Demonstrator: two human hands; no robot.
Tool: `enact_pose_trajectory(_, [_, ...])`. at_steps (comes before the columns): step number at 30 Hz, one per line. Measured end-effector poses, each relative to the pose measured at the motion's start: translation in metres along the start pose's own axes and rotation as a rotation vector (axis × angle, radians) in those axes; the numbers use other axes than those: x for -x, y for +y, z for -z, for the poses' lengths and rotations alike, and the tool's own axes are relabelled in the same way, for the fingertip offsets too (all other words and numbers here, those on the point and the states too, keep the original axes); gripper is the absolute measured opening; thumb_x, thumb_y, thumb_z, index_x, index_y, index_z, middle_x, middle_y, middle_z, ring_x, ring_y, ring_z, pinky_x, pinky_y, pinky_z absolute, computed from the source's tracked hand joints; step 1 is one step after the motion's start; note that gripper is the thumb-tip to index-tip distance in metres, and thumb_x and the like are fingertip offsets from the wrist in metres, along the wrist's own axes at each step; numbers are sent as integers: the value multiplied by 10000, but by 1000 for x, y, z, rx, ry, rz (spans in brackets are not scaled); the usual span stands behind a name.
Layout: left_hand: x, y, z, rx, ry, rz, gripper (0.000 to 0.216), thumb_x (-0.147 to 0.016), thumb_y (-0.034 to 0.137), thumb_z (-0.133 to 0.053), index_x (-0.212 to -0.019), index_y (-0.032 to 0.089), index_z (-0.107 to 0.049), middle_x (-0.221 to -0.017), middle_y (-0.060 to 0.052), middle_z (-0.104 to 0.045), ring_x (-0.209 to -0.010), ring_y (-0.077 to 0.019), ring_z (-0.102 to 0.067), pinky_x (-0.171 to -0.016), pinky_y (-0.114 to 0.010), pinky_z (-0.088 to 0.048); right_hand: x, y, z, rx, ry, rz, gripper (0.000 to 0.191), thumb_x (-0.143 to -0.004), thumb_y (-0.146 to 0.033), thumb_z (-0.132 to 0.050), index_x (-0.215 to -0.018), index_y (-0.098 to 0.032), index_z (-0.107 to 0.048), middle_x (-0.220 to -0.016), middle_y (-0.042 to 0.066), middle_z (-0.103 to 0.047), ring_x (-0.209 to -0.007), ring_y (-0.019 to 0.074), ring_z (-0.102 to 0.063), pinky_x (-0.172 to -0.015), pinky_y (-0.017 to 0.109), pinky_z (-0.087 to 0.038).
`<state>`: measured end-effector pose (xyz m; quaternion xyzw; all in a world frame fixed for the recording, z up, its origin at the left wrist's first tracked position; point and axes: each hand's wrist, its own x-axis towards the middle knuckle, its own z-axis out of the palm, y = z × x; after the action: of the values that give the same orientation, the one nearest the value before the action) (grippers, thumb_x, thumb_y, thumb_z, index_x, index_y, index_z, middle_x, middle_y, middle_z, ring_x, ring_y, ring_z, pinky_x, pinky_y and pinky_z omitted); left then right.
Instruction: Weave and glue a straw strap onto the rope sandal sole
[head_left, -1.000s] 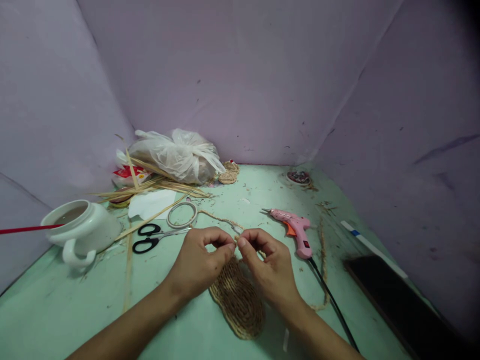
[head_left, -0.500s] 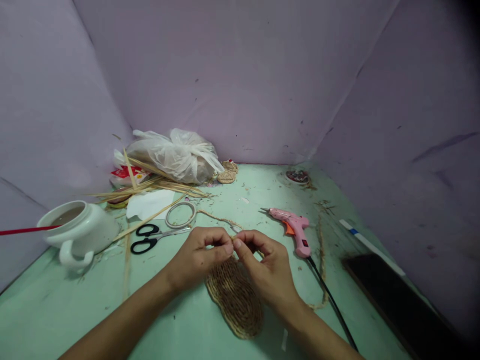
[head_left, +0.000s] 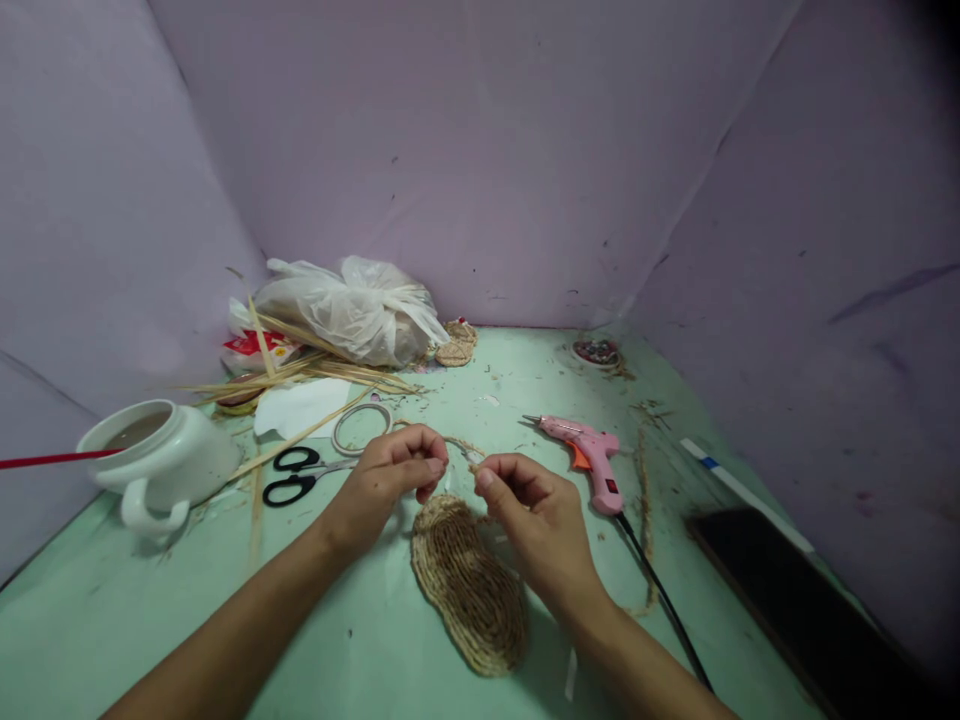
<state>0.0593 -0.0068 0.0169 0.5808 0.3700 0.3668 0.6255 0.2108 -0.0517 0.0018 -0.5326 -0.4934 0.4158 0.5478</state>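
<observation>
A sole-shaped coil of brown braided straw cord (head_left: 471, 590) lies flat on the green table (head_left: 330, 640), just below my hands. My right hand (head_left: 534, 515) pinches the end of a thin twisted straw cord (head_left: 459, 443), which runs back behind the fingers. Across a small gap, my left hand (head_left: 397, 470) has thumb and fingertips pressed together; what sits between them, if anything, is too small to see. Black-handled scissors (head_left: 292, 488) rest left of my left hand, their blade tips hidden by it. A roll of tape (head_left: 337, 432) lies behind them.
A pink glue gun (head_left: 592, 455) with a black cable lies at right, near a dark flat object (head_left: 780, 590). At left stands a white mug (head_left: 187, 460) holding liquid. Behind are straw strips (head_left: 330, 368), a white plastic bag (head_left: 352, 310) and a small dish (head_left: 596, 352).
My hands, together at the cord before, have come apart. The left moved left and slightly up; the right shifted a little right. More of the coiled sole shows.
</observation>
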Motion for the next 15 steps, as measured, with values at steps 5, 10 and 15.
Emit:
enact_pose_trajectory(5, [5,3,-8,112,-56,59,131,-678,245,-602,-692,131,-538,-552,35,-461,-516,-77,-390,-515,-215,-305,-1,2,-2,-41,26,-39,149,-722,-292,-597,-686,-151,-625,-582,-15,-569,-522,97,-445,-509,224,-382])
enact_pose_trajectory(10, [5,0,-15,190,-23,107,169,-667,253,-650,-670,123,-543,-536,40,-454,-490,-55,-361,-489,-194,-267,4,0,-4,6,17,42,126,-758,-249,-574,-703,-157,-641,-617,-6,-616,-559,107,-507,-532,219,-417])
enact_pose_trajectory(15, [5,-5,-18,206,49,148,206,-640,278,-675,-642,114,-551,-492,37,-463,-457,-51,-359,-465,-191,-248,6,1,-4,78,33,145,105,-767,-202,-571,-714,-163,-652,-626,-9,-635,-561,103,-538,-548,211,-427])
